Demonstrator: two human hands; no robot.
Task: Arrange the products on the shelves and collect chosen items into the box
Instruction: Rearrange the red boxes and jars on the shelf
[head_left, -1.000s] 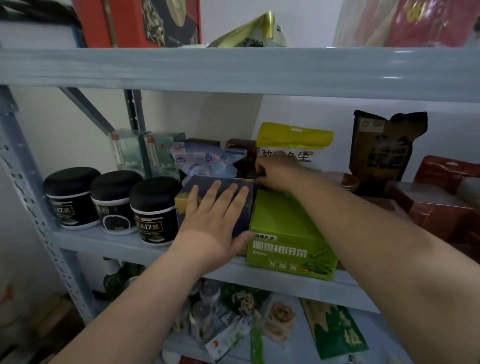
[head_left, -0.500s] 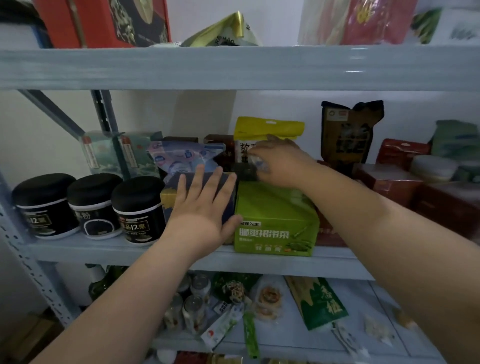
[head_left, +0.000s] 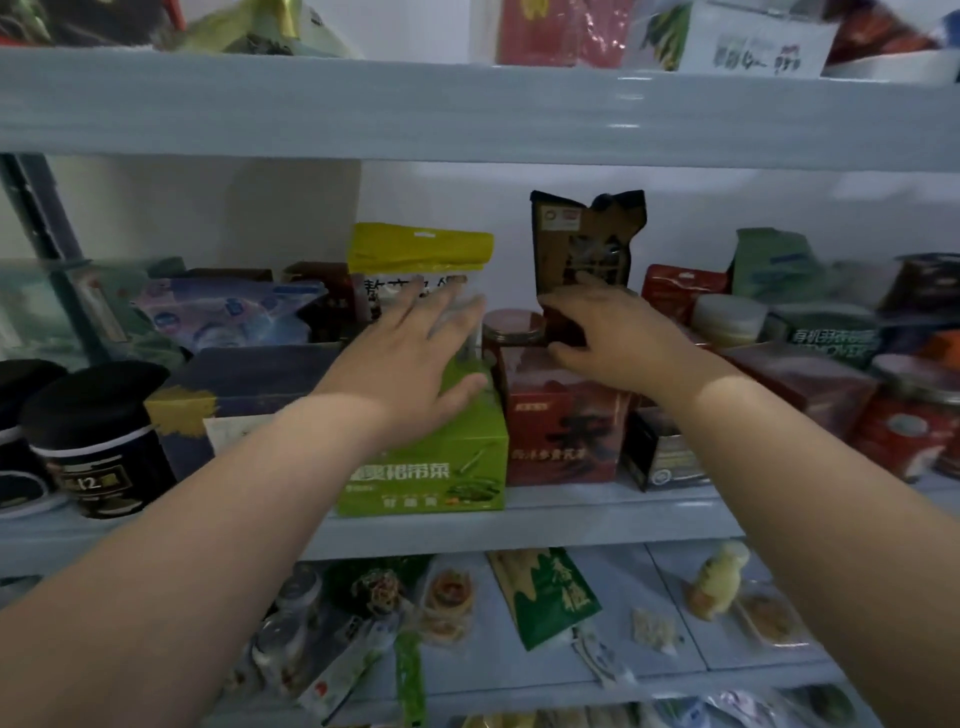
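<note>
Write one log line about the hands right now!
left hand: open over green box | right hand: grips brown pouch | place: shelf

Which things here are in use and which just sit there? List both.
In use: left hand, open over the green box; right hand, gripping the dark pouch.
Sitting idle: black jars, navy box, red box, yellow-topped pouch, green packet.

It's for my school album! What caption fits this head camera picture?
Open left hand above the green box, right hand gripping the dark brown pouch.
</note>
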